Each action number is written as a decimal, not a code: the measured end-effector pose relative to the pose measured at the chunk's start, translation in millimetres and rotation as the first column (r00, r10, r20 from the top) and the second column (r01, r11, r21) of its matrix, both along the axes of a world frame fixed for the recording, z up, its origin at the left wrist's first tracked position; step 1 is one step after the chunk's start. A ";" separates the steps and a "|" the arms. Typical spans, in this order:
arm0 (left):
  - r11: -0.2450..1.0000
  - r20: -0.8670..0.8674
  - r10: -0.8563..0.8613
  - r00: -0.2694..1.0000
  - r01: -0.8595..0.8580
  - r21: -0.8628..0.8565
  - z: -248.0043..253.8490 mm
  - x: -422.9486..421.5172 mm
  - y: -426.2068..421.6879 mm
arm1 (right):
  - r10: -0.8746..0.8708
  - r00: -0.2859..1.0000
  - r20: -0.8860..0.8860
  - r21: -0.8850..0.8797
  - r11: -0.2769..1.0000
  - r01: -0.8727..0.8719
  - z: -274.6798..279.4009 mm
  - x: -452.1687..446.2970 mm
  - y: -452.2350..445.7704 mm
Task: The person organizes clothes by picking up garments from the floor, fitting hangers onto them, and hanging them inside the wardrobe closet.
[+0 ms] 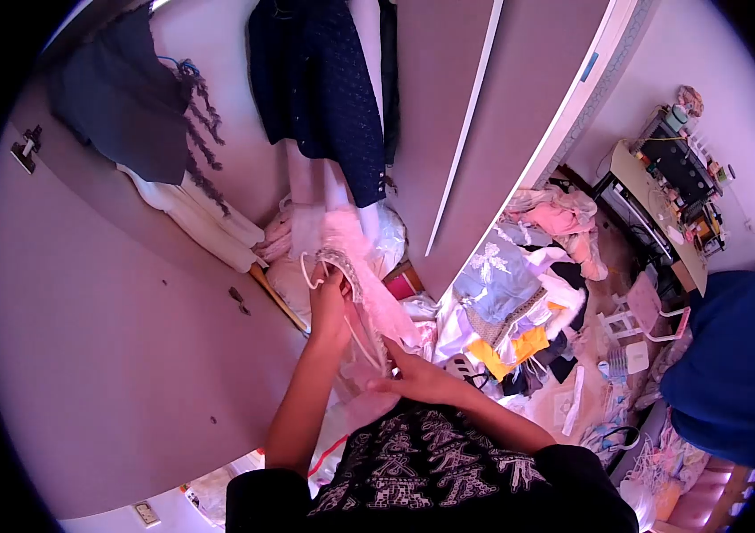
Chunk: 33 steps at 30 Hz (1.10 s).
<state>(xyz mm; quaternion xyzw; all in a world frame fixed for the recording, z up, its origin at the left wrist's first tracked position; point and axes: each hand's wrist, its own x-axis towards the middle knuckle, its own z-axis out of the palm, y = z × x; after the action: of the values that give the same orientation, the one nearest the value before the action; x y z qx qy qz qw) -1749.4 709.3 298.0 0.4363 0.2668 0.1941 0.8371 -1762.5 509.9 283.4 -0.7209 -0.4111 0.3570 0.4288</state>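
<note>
A sheer pink garment [367,306] with a sparkly beaded trim hangs in front of me, at the open wardrobe. My left hand [331,300] is closed on its upper part, by a thin white loop that looks like a hanger [310,271]. Lower and to the right, my right hand [413,377] grips the garment's trimmed edge; its fingertips are partly hidden by the cloth. Behind the garment, a dark navy jacket [320,98] hangs in the wardrobe above bundled clothes.
A grey garment [124,98] and white cloth [191,213] hang over the wardrobe door [129,338] on the left. To the right, a large clothes heap [502,289] covers the floor. Beyond it are a small pink chair [653,306], a cluttered desk [639,191] and a blue cover [724,364].
</note>
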 end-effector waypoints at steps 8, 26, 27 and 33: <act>0.998 0.228 0.051 0.972 -0.060 0.031 56.4 2.0 16.6 | -0.473 0.873 0.118 0.211 0.871 0.443 17.2 64.4 31.8; 0.709 -0.118 0.286 0.951 -0.128 0.693 -19.3 -28.5 156.8 | -0.385 0.835 0.393 0.521 0.842 0.143 179.3 229.9 186.9; 0.703 -0.109 0.290 0.951 -0.134 0.699 -25.1 -21.2 170.3 | -0.398 0.850 0.344 0.528 0.831 0.175 185.9 241.5 203.8; 0.634 -0.268 0.234 0.934 0.062 0.771 -18.6 30.5 204.3 | -0.415 0.857 0.304 0.636 0.759 0.142 231.6 323.5 286.8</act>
<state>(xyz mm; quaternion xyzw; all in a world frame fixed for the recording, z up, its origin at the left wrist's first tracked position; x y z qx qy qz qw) -1719.0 913.7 279.5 0.7638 0.3212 0.2499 0.5010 -1438.9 796.7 515.0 -0.6647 -0.4700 -0.0260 0.5803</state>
